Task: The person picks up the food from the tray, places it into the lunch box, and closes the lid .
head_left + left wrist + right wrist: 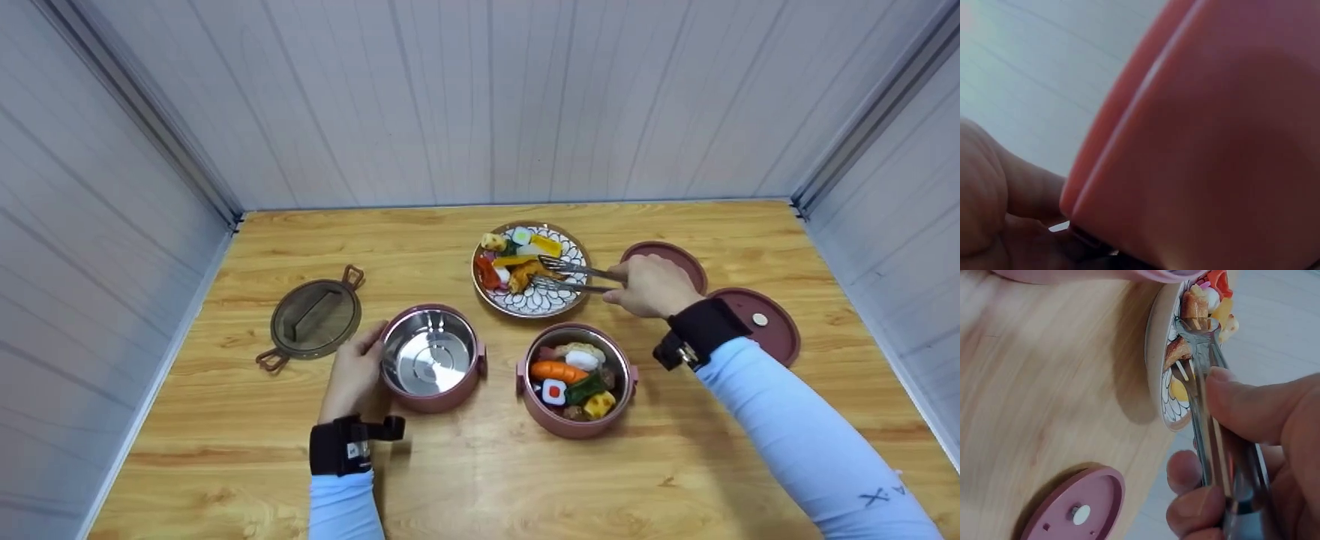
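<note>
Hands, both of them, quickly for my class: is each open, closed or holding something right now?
Left hand: closed, holding the left pot at its side.
Right hand: closed, holding the tongs.

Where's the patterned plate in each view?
Head: near the centre, slightly right, the patterned plate.
Left wrist: not in it; a pink bowl fills much of the picture.
Right wrist: the plate is in the upper part, right of centre, partly behind the tongs.
Shared landmark, head and right wrist: those tongs, in the right hand, reaching over it.
</note>
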Tool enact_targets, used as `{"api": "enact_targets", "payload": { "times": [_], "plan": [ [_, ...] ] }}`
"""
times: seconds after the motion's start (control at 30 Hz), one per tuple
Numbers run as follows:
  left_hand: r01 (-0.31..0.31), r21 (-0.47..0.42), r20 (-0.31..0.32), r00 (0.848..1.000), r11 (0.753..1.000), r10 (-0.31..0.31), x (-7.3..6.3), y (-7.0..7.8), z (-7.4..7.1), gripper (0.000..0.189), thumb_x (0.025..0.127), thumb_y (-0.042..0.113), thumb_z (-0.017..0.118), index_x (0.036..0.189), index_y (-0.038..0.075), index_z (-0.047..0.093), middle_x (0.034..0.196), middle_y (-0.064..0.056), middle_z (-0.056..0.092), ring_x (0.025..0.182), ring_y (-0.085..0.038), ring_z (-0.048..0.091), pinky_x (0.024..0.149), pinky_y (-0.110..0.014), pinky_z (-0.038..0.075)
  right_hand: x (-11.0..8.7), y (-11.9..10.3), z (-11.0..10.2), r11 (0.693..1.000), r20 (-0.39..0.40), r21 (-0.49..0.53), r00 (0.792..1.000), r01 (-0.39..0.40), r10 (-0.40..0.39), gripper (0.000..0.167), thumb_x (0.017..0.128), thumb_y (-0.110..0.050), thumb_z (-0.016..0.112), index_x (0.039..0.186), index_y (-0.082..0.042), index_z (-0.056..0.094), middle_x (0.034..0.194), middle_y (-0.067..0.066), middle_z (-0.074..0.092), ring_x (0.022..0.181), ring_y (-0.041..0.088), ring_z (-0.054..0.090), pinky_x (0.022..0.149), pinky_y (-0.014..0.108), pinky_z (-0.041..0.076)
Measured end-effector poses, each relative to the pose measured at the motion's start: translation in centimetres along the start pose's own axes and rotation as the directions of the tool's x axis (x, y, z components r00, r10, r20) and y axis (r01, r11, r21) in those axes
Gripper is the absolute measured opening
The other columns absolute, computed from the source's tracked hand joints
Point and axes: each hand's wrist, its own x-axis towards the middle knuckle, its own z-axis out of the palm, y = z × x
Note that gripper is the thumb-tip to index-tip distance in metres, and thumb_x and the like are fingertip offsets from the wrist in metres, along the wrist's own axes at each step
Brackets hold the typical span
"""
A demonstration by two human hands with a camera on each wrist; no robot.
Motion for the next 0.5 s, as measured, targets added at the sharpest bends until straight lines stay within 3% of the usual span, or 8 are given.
{"api": "enact_targets", "payload": {
  "times": [0.17,0.3,0.5],
  "plan": [
    [-0.05,-0.008,0.044,0.998,0.999,0.05,-0.3,-0.3,0.2,0.041,0.1,-0.004,0.045,0.14,-0.013,0.045,0.143,-0.03,0.045,0.136,-0.038,0.04,0.115,-0.044,0.03,-0.2,0.0,-0.1,0.997,-0.039,-0.078,0.999,0.007,-0.01,0.044,0.091,-0.039,0.07,0.127,-0.016,0.069,0.118,0.021,0.066,0.104,0.044,0.061,0.08,0.058,0.051],
    [-0.047,-0.022,0.058,0.997,0.999,0.048,-0.3,-0.2,0.4,0.041,0.099,-0.003,0.048,0.139,-0.012,0.047,0.14,-0.03,0.049,0.133,-0.038,0.045,0.113,-0.044,0.033,-0.5,0.0,-0.2,0.995,-0.069,-0.09,0.997,0.035,-0.042,0.04,0.09,-0.039,0.07,0.123,-0.016,0.072,0.114,0.021,0.068,0.1,0.042,0.062,0.077,0.057,0.051],
    [-0.021,-0.061,0.043,0.999,0.998,0.024,-0.2,-0.1,0.6,0.041,0.099,-0.003,0.047,0.139,-0.012,0.048,0.14,-0.029,0.05,0.135,-0.036,0.043,0.114,-0.043,0.032,-1.5,0.3,-0.5,1.0,-0.098,0.002,0.995,0.015,-0.014,0.038,0.092,-0.038,0.069,0.121,-0.015,0.073,0.113,0.019,0.069,0.098,0.039,0.063,0.077,0.054,0.048]
  ]
}}
